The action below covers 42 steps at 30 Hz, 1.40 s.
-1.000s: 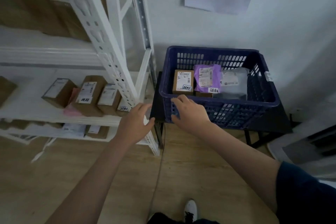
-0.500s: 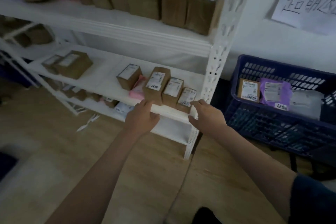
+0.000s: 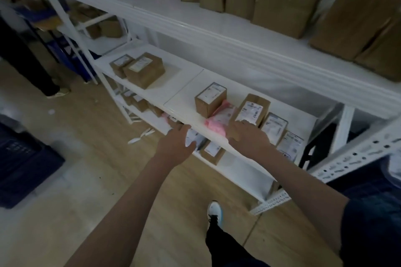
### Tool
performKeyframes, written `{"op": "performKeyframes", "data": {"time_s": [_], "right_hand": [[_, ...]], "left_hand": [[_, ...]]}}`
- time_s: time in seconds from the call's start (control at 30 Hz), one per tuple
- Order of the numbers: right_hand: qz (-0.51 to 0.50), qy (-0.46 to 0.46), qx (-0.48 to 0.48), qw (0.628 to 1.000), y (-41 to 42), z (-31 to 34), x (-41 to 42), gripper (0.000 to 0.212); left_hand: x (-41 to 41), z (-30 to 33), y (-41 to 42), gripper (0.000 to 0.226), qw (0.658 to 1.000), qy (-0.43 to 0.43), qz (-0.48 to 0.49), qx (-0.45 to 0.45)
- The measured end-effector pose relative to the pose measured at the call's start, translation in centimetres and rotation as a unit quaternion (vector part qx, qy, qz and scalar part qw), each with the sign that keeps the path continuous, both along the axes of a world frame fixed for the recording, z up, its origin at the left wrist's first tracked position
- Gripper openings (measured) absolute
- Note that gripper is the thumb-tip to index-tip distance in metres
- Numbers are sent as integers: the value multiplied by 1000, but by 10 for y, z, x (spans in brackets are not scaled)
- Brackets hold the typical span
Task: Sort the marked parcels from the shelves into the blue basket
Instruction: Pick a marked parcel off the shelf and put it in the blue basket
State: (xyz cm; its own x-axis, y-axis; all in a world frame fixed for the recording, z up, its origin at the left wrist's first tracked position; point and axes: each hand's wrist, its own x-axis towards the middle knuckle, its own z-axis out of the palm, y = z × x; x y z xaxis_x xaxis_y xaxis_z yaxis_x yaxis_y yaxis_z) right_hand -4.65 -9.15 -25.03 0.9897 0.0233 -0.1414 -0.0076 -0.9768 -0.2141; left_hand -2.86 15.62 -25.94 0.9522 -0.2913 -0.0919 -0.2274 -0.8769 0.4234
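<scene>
Parcels (image 3: 251, 110) with white labels, writing blurred, unreadable

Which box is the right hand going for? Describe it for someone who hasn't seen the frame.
On the white rack's middle shelf, find the pink mailer. The box stands right of it, tallest in its labelled row, with the right hand at its base.

Right hand (image 3: 247, 136) touches a labelled box (image 3: 251, 110) on the middle shelf (image 3: 184, 93).
</scene>
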Motion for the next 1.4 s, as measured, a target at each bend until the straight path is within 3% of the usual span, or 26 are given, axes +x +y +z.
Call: {"op": "performKeyframes", "data": {"time_s": [0.07, 0.2, 0.43, 0.6, 0.7, 0.8, 0.93, 1.1, 1.27, 1.4], "right_hand": [[-13, -2, 13, 1000, 5, -7, 43, 42], [-29, 10, 62, 998, 6, -11, 119, 56], [-48, -1, 71, 996, 6, -13, 200, 60], [-102, 33, 45, 993, 18, -34, 216, 43], [-139, 63, 37, 988, 25, -48, 224, 55], [-202, 89, 86, 971, 37, -59, 230, 70], [-302, 69, 135, 941, 63, -62, 221, 85], [-374, 33, 131, 918, 101, -70, 196, 63], [-390, 41, 111, 913, 114, -81, 192, 70], [-392, 28, 145, 908, 104, -94, 205, 59]], "left_hand": [[38, -3, 1, 59, 1000, -5, -4, -2], [110, -6, -6, 63, 1000, 6, -13, -1], [209, -13, -18, 72, 997, 20, -55, 50], [257, -31, -12, 79, 988, 52, -114, 87], [286, -48, -7, 84, 978, 64, -167, 108], [312, -66, -4, 89, 964, 71, -224, 121], [336, -79, 5, 91, 940, 70, -304, 136], [347, -93, 33, 86, 927, 83, -349, 109], [368, -106, 40, 84, 937, 91, -324, 97], [376, -119, 32, 86, 931, 89, -345, 85]]}}
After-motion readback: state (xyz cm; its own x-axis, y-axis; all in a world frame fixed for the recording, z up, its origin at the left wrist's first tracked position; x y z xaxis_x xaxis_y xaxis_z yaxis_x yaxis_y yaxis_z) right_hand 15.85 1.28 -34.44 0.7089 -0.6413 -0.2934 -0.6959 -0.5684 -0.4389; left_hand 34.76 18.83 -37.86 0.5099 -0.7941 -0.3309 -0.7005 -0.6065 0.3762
